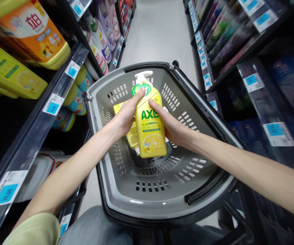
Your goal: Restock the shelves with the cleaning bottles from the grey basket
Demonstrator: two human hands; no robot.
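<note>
A yellow pump bottle (150,131) with a white pump head and a green label stands upright inside a grey shopping basket (126,194). My left hand (126,114) grips its left side, fingers reaching up to the neck. My right hand (171,124) clasps its right side. Behind the bottle, a second yellow bottle (133,136) lies in the basket, mostly hidden.
Store shelves line both sides of a narrow aisle. On the left are orange and yellow detergent bottles (27,30) and blue price tags (52,105). Dark packs fill the right shelves (276,78). The pale aisle floor (159,30) runs ahead. My knees show below the basket.
</note>
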